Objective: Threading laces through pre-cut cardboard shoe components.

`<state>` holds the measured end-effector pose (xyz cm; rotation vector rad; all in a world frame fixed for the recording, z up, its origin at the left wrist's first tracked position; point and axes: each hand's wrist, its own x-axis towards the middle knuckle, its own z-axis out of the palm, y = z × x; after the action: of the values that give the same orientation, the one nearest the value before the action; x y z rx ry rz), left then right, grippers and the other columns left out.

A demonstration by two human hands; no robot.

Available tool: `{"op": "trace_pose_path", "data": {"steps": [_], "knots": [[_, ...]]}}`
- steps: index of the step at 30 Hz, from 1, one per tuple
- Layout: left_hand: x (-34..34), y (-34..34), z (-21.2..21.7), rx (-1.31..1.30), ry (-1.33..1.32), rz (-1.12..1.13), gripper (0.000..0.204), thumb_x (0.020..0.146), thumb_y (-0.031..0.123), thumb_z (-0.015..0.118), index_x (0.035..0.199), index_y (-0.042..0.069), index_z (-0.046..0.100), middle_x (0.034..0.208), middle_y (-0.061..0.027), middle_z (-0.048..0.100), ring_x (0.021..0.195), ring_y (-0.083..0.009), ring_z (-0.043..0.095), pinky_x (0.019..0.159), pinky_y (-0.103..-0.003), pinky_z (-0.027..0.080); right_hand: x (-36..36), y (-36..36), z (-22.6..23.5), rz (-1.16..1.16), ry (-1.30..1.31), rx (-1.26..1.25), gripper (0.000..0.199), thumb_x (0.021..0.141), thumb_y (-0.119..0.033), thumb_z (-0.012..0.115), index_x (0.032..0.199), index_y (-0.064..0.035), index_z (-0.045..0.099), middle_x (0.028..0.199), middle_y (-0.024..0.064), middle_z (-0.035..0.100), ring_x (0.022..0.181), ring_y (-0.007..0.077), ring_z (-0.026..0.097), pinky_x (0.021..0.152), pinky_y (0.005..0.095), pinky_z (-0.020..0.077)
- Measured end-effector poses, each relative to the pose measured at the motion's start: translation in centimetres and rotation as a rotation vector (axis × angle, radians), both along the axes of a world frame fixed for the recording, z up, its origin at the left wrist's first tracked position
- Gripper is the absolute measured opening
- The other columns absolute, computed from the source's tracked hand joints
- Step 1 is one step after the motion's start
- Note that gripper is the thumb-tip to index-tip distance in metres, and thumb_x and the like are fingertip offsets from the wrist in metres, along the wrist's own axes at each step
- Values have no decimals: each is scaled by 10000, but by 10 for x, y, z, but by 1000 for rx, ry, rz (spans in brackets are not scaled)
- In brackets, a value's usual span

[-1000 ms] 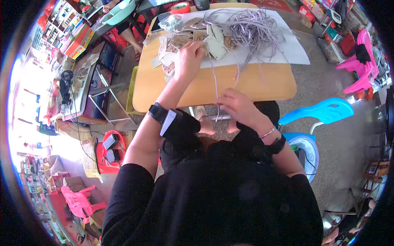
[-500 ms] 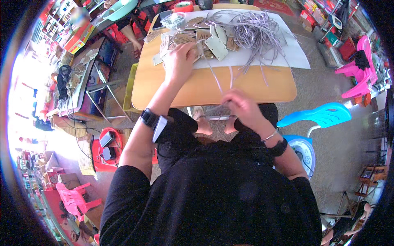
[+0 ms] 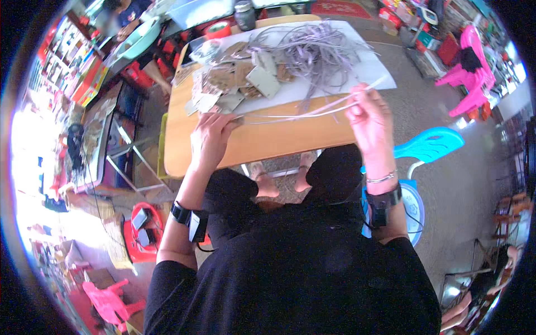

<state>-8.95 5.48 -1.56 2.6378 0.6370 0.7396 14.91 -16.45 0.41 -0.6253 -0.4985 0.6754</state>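
My left hand [image 3: 211,142] is closed over the table's near left part, fingers pinched at the left end of some pale lilac ribbon strips [image 3: 312,115]. A small brownish flat piece [image 3: 237,119] shows at its fingertips, blurred. The strips stretch across to my right hand [image 3: 371,114], raised at the table's right edge, its thumb and fingers closed on them. Just beyond my left hand lies a pile of flat plaques [image 3: 263,82], some pale grey, others brown. A tangled heap of lilac ribbons [image 3: 321,53] lies to the right of the pile.
The wooden table [image 3: 268,137] carries a white sheet [image 3: 377,78], a red tape roll [image 3: 218,30] and a dark jar [image 3: 244,15]. A blue chair [image 3: 430,146] stands at right, a red stool [image 3: 146,231] at left. Another person [image 3: 131,25] sits beyond the table's far left.
My right hand has moved up and right, drawing the ribbon strips out sideways. My left hand has come back from the plaque pile toward me. The view has shifted a little.
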Motion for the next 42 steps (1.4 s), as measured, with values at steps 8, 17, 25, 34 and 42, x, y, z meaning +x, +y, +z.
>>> {"op": "trace_pose_path", "data": {"steps": [8, 17, 25, 34, 42], "knots": [[84, -66, 36, -104, -279, -431, 400, 781, 104, 656, 1160, 31, 550, 1079, -159, 609, 1020, -308, 581, 844, -377, 465, -39, 19, 15, 29, -220, -270, 114, 826, -100, 609, 907, -24, 633, 716, -38, 557, 588, 29, 459, 539, 191, 371], [91, -86, 26, -505, -175, -376, 186, 845, 114, 619, 991, 3, 647, 798, -116, 653, 726, -173, 629, 656, -289, 484, -40, 17, 10, -174, -327, -306, 189, 797, -55, 656, 980, -24, 617, 776, -20, 583, 606, 38, 466, 529, 184, 375], [84, -86, 10, -655, -157, -396, 170, 847, 99, 614, 976, -9, 642, 816, -90, 642, 739, -162, 625, 667, -278, 490, -44, 21, 9, -119, -264, -312, 186, 810, -65, 645, 987, -15, 619, 768, -23, 572, 623, 41, 473, 557, 193, 394], [81, -89, 10, -678, -200, -316, 134, 843, 67, 596, 938, -14, 646, 779, -84, 634, 672, -144, 627, 611, -263, 487, -45, 22, 3, -169, -314, -420, 179, 844, -110, 624, 993, -11, 623, 786, -23, 575, 659, 47, 488, 590, 201, 411], [82, -83, 7, -671, -247, -220, 149, 855, 87, 595, 964, -4, 643, 796, -84, 635, 700, -109, 617, 580, -246, 474, -56, 29, -6, -178, -587, -517, 184, 878, -166, 598, 979, -17, 637, 834, -13, 608, 722, 62, 510, 664, 200, 414]]}}
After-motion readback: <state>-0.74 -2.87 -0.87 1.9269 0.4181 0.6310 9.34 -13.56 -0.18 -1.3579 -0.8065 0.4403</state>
